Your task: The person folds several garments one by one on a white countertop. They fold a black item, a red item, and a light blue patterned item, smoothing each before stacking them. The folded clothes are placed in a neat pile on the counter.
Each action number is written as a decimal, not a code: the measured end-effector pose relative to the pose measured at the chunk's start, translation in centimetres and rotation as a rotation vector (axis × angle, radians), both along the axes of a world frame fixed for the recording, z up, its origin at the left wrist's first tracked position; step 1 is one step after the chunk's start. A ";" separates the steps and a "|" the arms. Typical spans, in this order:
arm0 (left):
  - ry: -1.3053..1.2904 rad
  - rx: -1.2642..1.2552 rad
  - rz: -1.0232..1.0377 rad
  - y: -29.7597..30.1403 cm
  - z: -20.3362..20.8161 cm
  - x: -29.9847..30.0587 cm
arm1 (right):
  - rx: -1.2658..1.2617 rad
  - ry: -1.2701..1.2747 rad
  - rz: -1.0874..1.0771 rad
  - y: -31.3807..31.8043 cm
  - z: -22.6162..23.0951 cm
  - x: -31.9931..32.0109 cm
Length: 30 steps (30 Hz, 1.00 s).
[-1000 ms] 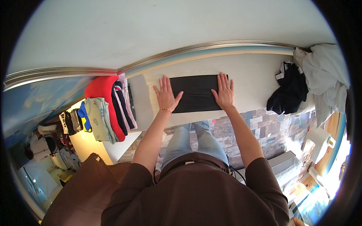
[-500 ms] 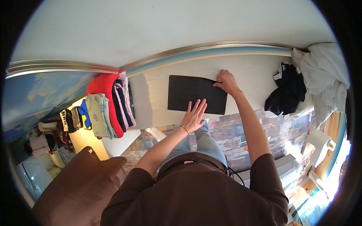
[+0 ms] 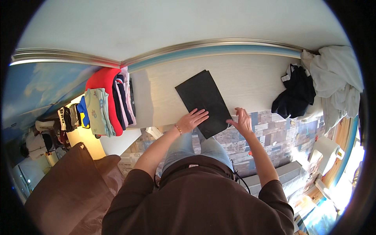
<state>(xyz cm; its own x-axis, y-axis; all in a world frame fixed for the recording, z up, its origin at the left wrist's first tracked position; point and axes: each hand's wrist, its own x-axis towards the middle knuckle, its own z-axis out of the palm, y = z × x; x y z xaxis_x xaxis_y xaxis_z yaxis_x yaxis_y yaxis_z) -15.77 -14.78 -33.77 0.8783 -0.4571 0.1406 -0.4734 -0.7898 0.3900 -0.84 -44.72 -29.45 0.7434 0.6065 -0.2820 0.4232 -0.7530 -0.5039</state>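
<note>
A folded black cloth [image 3: 205, 98], rectangular and with flat layers, lies slanted on the pale tabletop [image 3: 164, 84]. Its lower corner sticks out past the near edge, over my legs. My left hand [image 3: 190, 120], with a bracelet at the wrist, rests on the cloth's left side, fingers spread. On the other side my right hand [image 3: 241, 122] is held by the cloth's right edge, thumb and fingers apart; whether the thumb touches the cloth I cannot tell.
Stacked folded clothes [image 3: 111, 100], red, pale green and dark, stand at the table's left end. A crumpled dark garment [image 3: 294, 92] and white fabric [image 3: 335, 70] lie at the right. A wall [image 3: 188, 23] with metal trim runs behind. A brown seat [image 3: 66, 184] stands at lower left.
The black cloth has turned clockwise and come nearer, its lower corner now past the table edge. My right hand has left its far right corner and moved nearer; my left hand has shifted left.
</note>
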 end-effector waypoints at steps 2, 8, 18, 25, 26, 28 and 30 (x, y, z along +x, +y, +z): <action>-0.008 -0.050 -0.064 1.7 -0.2 -0.5 | -0.093 -0.263 0.312 -0.5 0.3 0.1; 0.158 -0.116 -0.239 4.3 1.0 -0.3 | -0.106 -0.637 0.781 2.4 -2.5 1.1; 0.125 -0.388 0.281 3.7 2.1 -2.5 | 0.400 -0.176 0.883 7.4 -1.4 2.5; 0.427 -0.893 1.145 3.4 -1.8 -0.9 | 0.271 0.255 -0.060 11.5 -1.4 2.9; 0.425 -0.883 1.179 3.5 -2.6 -0.5 | 0.381 0.276 -0.145 11.5 -3.3 3.4; 0.411 -0.863 1.241 3.7 -2.8 -0.2 | 0.462 0.261 -0.184 12.6 -2.8 3.3; 0.394 -0.852 1.276 3.6 -2.7 0.0 | 0.489 0.241 -0.207 13.0 -2.7 3.3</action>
